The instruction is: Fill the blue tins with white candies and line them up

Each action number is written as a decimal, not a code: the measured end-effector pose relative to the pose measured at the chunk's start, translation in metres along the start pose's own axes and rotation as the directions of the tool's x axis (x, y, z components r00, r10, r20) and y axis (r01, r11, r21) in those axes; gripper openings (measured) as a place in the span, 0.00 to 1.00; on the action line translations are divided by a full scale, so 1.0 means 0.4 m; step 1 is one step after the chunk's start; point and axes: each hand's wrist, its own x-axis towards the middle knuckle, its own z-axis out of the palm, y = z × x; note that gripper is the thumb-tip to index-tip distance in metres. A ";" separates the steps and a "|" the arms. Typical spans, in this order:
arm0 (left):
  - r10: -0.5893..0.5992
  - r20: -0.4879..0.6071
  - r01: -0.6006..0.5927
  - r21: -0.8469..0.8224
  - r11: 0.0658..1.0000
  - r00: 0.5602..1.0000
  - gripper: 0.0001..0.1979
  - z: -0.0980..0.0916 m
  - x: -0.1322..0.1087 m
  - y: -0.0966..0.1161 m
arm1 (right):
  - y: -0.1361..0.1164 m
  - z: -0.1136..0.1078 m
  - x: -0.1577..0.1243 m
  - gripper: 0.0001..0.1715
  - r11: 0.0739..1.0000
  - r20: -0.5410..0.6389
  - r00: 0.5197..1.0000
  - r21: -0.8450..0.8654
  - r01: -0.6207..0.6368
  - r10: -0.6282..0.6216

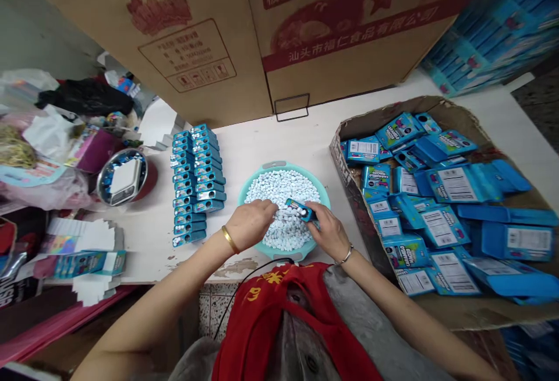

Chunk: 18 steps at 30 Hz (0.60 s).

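A teal basin [247, 190] full of small white candies [283, 235] stands on the table in front of me. Over its right side, my right hand [328, 230] grips a small blue candy box [300, 209], its open end facing left with white pieces showing in it. My left hand [254, 222] hovers above the candies at the left, fingers pinched together; what they hold, if anything, is hidden. Left of the basin stand two rows of blue candy boxes [209, 162] with round openings on top, white pieces visible in some.
At right, a low cardboard carton [349, 189] holds many blue boxes. Large cardboard boxes [209, 37] wall off the back. A metal bowl [151, 180] with a white device [126, 180] in it, folded cartons [96, 235] and bags [82, 98] crowd the left.
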 end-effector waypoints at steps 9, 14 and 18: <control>0.019 0.010 -0.021 0.198 0.980 1.000 0.09 -0.073 -0.002 0.070 | -0.001 0.020 -0.002 0.25 0.995 -0.005 1.000 0.100 -0.019 0.019; 0.022 -0.165 -0.036 -0.080 0.996 0.986 0.12 -0.047 -0.030 -0.020 | -0.018 0.026 -0.003 0.24 0.973 -0.019 0.997 0.220 -0.070 0.076; 0.097 -0.328 -0.215 -0.343 0.914 0.940 0.30 0.063 -0.006 -0.067 | -0.077 0.027 0.001 0.22 0.939 -0.009 0.999 0.341 -0.036 0.041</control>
